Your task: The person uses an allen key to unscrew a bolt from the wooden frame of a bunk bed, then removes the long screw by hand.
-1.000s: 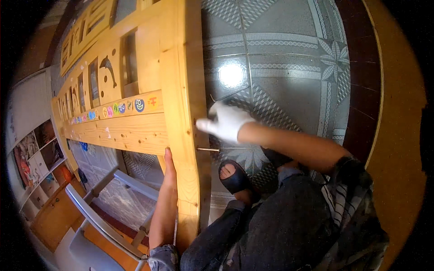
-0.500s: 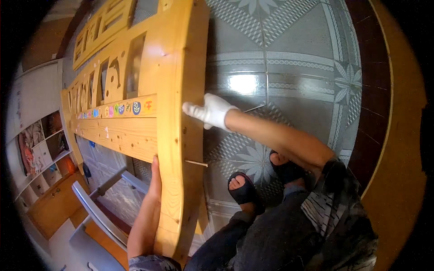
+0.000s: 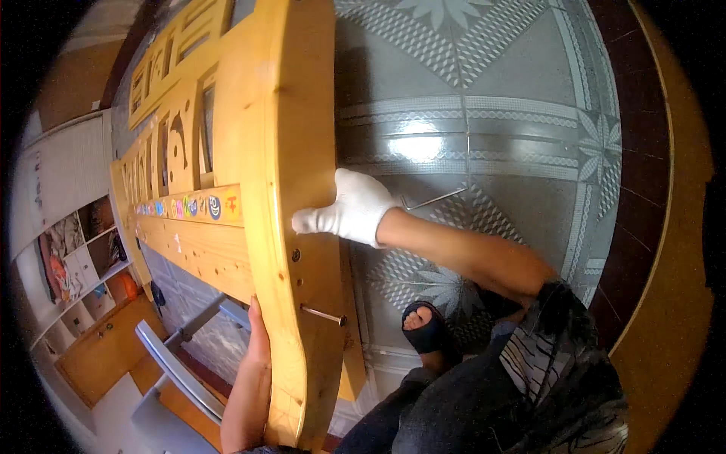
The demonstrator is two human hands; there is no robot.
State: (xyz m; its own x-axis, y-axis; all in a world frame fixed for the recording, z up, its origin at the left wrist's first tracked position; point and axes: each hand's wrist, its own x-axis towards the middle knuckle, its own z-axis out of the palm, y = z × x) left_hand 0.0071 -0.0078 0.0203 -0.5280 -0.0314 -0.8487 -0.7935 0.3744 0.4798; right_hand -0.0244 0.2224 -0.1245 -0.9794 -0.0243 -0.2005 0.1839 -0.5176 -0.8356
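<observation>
A pale wooden bed frame [image 3: 261, 136] with cut-outs and slats stands on its side along the left, its thick post nearest to me. My right hand [image 3: 355, 208], in a white glove, grips the post's right edge. Its thumb lies on the post's face and its other fingers are mostly hidden behind the edge. My bare left hand [image 3: 259, 340] holds the post's left side low down; its thumb shows and its fingers are hidden. Between the hands, a metal bolt [image 3: 324, 315] sticks out of the post, below several small holes.
An L-shaped hex key [image 3: 435, 198] lies on the patterned tile floor [image 3: 522, 136], right of my gloved hand. A grey chair [image 3: 178, 371] stands at the lower left, near open shelves [image 3: 91, 257]. My sandalled foot [image 3: 420, 321] is close to the post.
The view has shifted, and the post appears turned so that more of its holed face and bolt shows. My gloved hand sits slightly lower in view. Both hands keep their hold.
</observation>
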